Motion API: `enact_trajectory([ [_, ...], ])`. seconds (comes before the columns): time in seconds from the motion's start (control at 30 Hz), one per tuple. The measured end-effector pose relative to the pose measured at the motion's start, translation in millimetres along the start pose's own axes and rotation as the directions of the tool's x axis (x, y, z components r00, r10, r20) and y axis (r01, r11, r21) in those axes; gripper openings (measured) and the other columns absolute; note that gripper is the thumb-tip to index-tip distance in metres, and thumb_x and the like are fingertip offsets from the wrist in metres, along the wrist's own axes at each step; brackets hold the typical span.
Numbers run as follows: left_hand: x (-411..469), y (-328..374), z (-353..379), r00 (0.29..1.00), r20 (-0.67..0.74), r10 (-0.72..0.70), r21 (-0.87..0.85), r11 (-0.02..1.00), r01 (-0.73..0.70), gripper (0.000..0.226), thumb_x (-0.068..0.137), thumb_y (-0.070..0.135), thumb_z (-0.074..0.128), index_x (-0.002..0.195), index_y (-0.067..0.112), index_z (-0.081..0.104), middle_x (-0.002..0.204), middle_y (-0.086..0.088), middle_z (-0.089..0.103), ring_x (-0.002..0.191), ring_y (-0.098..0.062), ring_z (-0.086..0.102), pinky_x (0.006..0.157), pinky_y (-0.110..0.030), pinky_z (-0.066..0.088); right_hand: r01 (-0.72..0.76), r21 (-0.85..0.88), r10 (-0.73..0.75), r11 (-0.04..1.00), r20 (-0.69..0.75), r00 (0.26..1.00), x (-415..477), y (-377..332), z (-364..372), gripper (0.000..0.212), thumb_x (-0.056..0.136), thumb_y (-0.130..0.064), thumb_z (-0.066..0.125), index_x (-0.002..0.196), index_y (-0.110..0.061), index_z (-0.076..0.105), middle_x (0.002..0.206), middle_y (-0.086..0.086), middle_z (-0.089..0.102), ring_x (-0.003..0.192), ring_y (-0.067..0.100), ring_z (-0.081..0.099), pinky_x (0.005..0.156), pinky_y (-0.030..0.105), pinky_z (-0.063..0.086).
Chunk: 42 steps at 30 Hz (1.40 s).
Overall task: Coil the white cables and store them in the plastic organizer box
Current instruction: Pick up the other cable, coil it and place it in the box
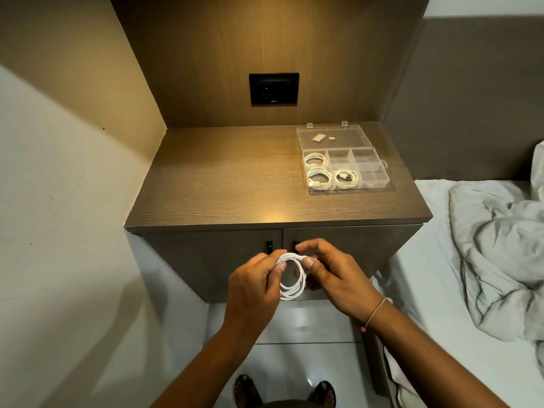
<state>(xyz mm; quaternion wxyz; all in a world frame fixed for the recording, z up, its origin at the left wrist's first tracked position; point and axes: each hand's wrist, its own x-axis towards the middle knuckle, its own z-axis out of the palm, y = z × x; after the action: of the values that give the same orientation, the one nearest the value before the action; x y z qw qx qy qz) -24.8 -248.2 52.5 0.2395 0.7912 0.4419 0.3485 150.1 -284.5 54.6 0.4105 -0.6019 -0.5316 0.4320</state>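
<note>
Feet [284, 393]: in sandals on pale floor, bottom edge, partly cut off.
Hands: left hand [253, 285] & right hand [332, 278] both pinched on one white cable [294, 278], held in front of cabinet doors, below the tabletop [223, 184].
Cable: several loops already round; looks like coiling nearly done, end prob. being tucked. Plug hidden by fingers.
Box [344, 169]: clear plastic, lid open flat behind it, right-rear of tabletop.
Done: 3 coils stored, in far-left, near-left & near-middle sections.
Left: finish this coil, drop in a free section; other sections look empty.
Unclear: small bits on lid, can't ID. No other loose cables in view.
</note>
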Motion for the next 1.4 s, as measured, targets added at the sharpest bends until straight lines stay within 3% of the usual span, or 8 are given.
enact_trajectory([
  [0.13, -2, 0, 2, 0.999, -0.002, -0.038, -0.062, 0.997, 0.038, 0.022, 0.091, 0.014, 0.063, 0.111, 0.009, 0.072, 0.083, -0.003, 0.071, 0.069, -0.013, 0.064, 0.06, -0.019, 0.053, 0.07, -0.25, -0.115, 0.966, -0.169, 0.979, 1, 4, 0, 0.009, 0.094, -0.03, 0.062, 0.101, -0.03, 0.055, 0.081, -0.004, 0.072, 0.072, 0.012, 0.068, 0.067, 0.044, 0.057],
  [0.27, -3, 5, 3, 0.999, -0.003, -0.052, -0.104, 0.993, 0.051, 0.026, 0.09, 0.023, 0.06, 0.109, 0.009, 0.072, 0.084, -0.003, 0.073, 0.069, -0.012, 0.065, 0.061, -0.012, 0.051, 0.197, -0.618, -0.444, 0.762, -0.276, 0.853, -2, 4, -3, 0.013, 0.086, -0.034, 0.071, 0.092, -0.023, 0.075, 0.09, -0.006, 0.077, 0.082, 0.013, 0.071, 0.07, 0.033, 0.06],
  [0.37, -2, 8, 3, 0.997, -0.023, -0.073, -0.12, 0.99, 0.07, 0.033, 0.089, 0.029, 0.057, 0.109, 0.007, 0.072, 0.089, -0.003, 0.074, 0.074, -0.012, 0.068, 0.068, -0.012, 0.054, 0.179, -0.637, -0.427, 0.75, -0.26, 0.866, -7, 2, 8, 0.019, 0.085, -0.03, 0.073, 0.1, -0.019, 0.078, 0.094, -0.001, 0.079, 0.084, 0.017, 0.074, 0.075, 0.033, 0.061],
  [0.6, 0, 7, 4, 0.998, -0.05, -0.041, -0.021, 0.999, 0.04, 0.023, 0.09, 0.015, 0.065, 0.109, 0.006, 0.072, 0.086, -0.005, 0.074, 0.073, -0.012, 0.067, 0.063, -0.008, 0.05, -0.086, -0.061, 0.076, 0.994, -0.156, 0.985, -6, -7, 12, 0.031, 0.093, -0.008, 0.057, 0.116, -0.023, 0.073, 0.112, -0.005, 0.075, 0.104, 0.006, 0.069, 0.095, 0.028, 0.055],
  [0.87, -1, 7, 7, 1.0, -0.015, -0.005, 0.051, 0.999, 0.005, 0.023, 0.089, 0.011, 0.063, 0.109, 0.006, 0.073, 0.081, -0.005, 0.073, 0.065, -0.012, 0.065, 0.064, 0.0, 0.038, -0.225, 0.196, 0.222, 0.955, 0.034, 0.974, -3, -11, 12, 0.038, 0.091, -0.026, 0.063, 0.129, -0.022, 0.065, 0.124, -0.008, 0.068, 0.115, 0.007, 0.062, 0.093, 0.019, 0.049],
  [0.97, -2, 9, 9, 1.0, -0.028, -0.005, 0.031, 0.999, 0.006, 0.025, 0.091, 0.017, 0.057, 0.108, 0.007, 0.073, 0.082, -0.005, 0.074, 0.068, -0.011, 0.066, 0.064, -0.001, 0.04, -0.176, -0.011, 0.175, 0.984, -0.078, 0.981, -4, -7, 19, 0.039, 0.086, -0.018, 0.073, 0.125, -0.018, 0.067, 0.117, -0.003, 0.073, 0.108, 0.011, 0.067, 0.096, 0.035, 0.056],
  [1.13, 1, 9, 11, 1.0, -0.024, -0.003, 0.05, 0.999, 0.005, 0.022, 0.089, 0.009, 0.064, 0.109, 0.006, 0.073, 0.084, -0.005, 0.073, 0.067, -0.011, 0.066, 0.064, -0.002, 0.04, -0.166, 0.0, 0.161, 0.986, -0.239, 0.958, 0, -2, 21, 0.024, 0.084, -0.006, 0.074, 0.103, -0.02, 0.077, 0.093, -0.005, 0.078, 0.085, 0.008, 0.073, 0.078, 0.027, 0.062],
  [1.4, 1, 6, 13, 0.999, -0.036, -0.014, 0.044, 0.999, 0.015, 0.026, 0.087, 0.001, 0.067, 0.113, 0.005, 0.071, 0.088, -0.007, 0.074, 0.069, -0.012, 0.068, 0.063, -0.003, 0.046, -0.252, 0.4, 0.3, 0.881, -0.061, 0.952, 4, -4, 20, 0.02, 0.086, 0.0, 0.068, 0.104, -0.008, 0.074, 0.091, 0.009, 0.079, 0.084, 0.021, 0.076, 0.07, 0.023, 0.059],
])
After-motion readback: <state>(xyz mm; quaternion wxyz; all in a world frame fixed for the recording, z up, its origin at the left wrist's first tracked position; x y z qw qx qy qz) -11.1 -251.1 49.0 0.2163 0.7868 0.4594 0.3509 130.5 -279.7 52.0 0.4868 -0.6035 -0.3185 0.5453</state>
